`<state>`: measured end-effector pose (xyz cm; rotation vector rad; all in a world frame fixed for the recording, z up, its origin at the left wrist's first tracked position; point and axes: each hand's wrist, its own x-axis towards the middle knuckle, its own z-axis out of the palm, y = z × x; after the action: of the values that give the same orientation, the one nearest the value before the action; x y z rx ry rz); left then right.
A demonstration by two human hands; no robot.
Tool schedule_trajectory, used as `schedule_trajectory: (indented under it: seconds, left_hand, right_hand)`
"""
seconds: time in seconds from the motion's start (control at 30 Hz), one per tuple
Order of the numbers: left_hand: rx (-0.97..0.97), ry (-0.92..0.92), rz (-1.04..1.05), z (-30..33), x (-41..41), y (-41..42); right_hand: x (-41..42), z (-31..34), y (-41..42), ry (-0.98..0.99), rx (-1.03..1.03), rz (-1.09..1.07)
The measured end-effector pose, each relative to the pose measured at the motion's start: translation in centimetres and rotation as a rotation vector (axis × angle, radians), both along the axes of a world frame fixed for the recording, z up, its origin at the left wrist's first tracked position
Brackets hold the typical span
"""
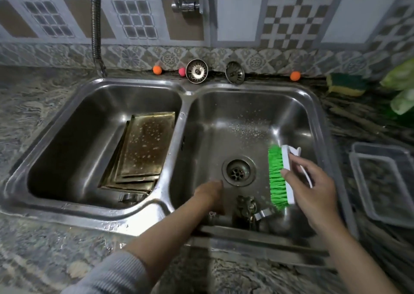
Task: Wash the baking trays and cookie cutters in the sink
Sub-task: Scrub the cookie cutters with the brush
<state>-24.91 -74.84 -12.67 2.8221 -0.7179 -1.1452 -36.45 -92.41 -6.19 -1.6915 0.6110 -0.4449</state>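
Left hand [209, 195] nearest, reaching down into right basin, fingers hidden, grip state unclear. Right hand [313, 188] clamped on brush [280, 179], bristles facing left, over basin's right side. Cutters [251, 206], two or so, near wall of right basin, blurred. Trays [143, 150], about four, stacked tilted in left basin. Strainers: two, far rim. Risks: sharp cutter edge nicking groping fingers; small cutter sliding toward drain [238, 171]; wet brush slipping.
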Motion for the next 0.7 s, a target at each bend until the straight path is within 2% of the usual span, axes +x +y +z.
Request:
schedule_trajectory:
  seconds: [0.07,0.13,0.37,0.43,0.5,0.6,0.7]
  left_hand:
    - [0.158,0.020,-0.098,-1.9,-0.1,-0.8]
    - [0.222,0.019,-0.136,-2.9,0.0,-1.0]
    - [0.135,-0.044,-0.075,-4.1,1.1,-0.4]
    - [-0.021,-0.043,0.035,-3.1,1.3,-0.5]
    - [-0.287,-0.001,0.203,-2.1,1.7,-0.8]
    - [-0.639,0.151,0.473,-0.2,1.7,-1.8]
    - [-0.870,0.311,0.606,2.0,0.9,-3.5]
  right_hand:
    - [-1.0,0.9,-0.8,-0.036,-0.020,-0.006]
    - [-1.8,1.9,-1.7,-0.076,-0.048,-0.041]
    - [-4.4,4.6,-6.8,-0.139,-0.073,-0.209]
    - [-5.1,5.7,-8.9,-0.145,-0.133,-0.254]
    - [-5.7,6.5,-11.5,-0.074,-0.222,-0.287]
    - [-6.1,6.6,-14.6,0.153,-0.400,-0.274]
    - [-5.9,5.5,-15.7,0.373,-0.543,-0.177]
